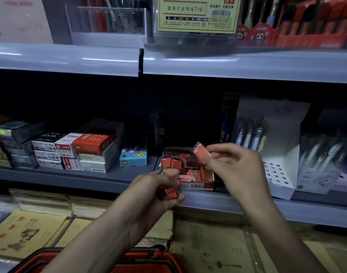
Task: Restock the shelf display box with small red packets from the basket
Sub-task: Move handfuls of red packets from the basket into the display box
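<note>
Feeding packets into the display box (pixel 196 186) one at a time is the step I read on my feed. The right hand (pixel 234 170) pinches a single red packet (pixel 201 152) between thumb and fingertips. It is tilted and held above the box's back right corner, not touching it. The left hand (pixel 153 196) is curled round a small bunch of spare packets (pixel 169 193) just in front of the box's near left corner, low against the shelf (pixel 206 201) lip. The two hands are apart, with the box between and behind them.

The box stands on the lower shelf and already holds a jumble of loose packets (pixel 176 162), some upright and some flat (I cannot count them from here). The basket (pixel 149 258) shows only as a red rim at the bottom edge, below the forearms. Whether more packets lie in it I cannot tell.

By my judgement the next move calls for lowering the single packet into a gap, probably turned upright to match the standing ones. The right hand would then let go cleanly before reaching to the left hand for another. The risk I see is toppling the standing ones, which look loosely packed.
</note>
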The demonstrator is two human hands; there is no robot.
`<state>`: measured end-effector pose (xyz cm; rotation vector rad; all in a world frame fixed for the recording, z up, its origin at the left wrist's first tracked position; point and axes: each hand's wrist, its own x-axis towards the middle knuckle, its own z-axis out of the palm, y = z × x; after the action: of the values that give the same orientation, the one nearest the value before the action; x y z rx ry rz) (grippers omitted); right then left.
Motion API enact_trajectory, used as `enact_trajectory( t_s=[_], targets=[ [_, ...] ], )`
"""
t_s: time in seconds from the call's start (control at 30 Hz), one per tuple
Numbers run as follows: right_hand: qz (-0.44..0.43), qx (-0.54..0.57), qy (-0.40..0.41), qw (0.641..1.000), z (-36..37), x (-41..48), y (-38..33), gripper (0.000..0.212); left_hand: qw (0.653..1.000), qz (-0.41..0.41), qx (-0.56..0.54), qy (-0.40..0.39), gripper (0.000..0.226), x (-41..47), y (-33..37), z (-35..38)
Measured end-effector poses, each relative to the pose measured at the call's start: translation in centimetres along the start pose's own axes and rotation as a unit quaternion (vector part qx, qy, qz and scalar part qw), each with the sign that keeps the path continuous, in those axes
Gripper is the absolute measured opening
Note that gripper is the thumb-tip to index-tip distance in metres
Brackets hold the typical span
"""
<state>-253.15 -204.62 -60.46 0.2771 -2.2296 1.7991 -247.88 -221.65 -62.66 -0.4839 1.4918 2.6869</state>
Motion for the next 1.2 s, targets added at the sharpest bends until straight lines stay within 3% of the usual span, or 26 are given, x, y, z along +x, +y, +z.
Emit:
enact_trajectory(
  t_s=[0.07,0.1,0.2,0.27,0.33,0.4,0.47,0.53,0.67,0.83,1.0,1.1,1.2],
  targets=[
    [-0.14,-0.187,0.069,0.97,0.3,1.2,1.3,0.014,1.0,0.008,0.01,0.001,0.022,0.1,0.2,-0.1],
    [-0.185,-0.262,0.062,0.945,0.6,1.9,2.1,0.016,1.0,0.015,0.016,-0.001,0.022,0.1,0.3,-0.2],
    [-0.219,-0.442,-0.048,0.868,1.4,3.0,3.8,0.022,0.999,0.039,0.027,-0.007,0.019,0.2,0.7,0.0],
    [-0.217,-0.487,-0.096,0.841,1.5,2.9,4.0,0.03,0.998,0.05,0.041,-0.009,0.019,0.1,0.8,0.2],
    [-0.21,-0.439,-0.088,0.869,1.3,2.5,3.3,0.031,0.997,0.057,0.051,-0.013,0.021,0.0,0.9,0.4],
    [-0.172,-0.314,-0.069,0.931,1.2,1.5,1.9,0.023,0.995,0.065,0.078,-0.02,0.023,0.0,0.8,0.5],
    [-0.088,-0.162,-0.13,0.974,1.3,0.7,0.6,0.018,0.988,0.079,0.132,-0.025,0.026,0.1,0.6,0.6],
    [-0.016,-0.074,-0.219,0.973,1.6,0.0,-0.3,0.022,0.98,0.095,0.175,-0.023,0.033,0.2,0.4,0.7],
    [0.034,-0.003,-0.226,0.974,1.6,-0.2,-0.8,0.016,0.966,0.123,0.229,0.005,0.037,0.3,0.5,0.8],
    [0.024,-0.004,-0.181,0.983,2.6,-0.5,-0.8,0.01,0.969,0.126,0.209,0.032,0.035,0.7,0.8,1.2],
    [-0.028,-0.062,-0.017,0.998,3.3,2.3,0.1,0.013,0.975,0.095,0.181,0.086,0.03,1.5,2.2,0.1],
    [-0.114,-0.186,0.017,0.976,5.3,4.5,0.5,0.014,0.977,0.074,0.177,0.093,0.028,1.2,2.9,-0.5],
    [-0.171,-0.315,-0.047,0.932,7.2,6.1,1.8,0.023,0.975,0.097,0.18,0.087,0.018,1.0,3.1,-1.3]
  ],
)
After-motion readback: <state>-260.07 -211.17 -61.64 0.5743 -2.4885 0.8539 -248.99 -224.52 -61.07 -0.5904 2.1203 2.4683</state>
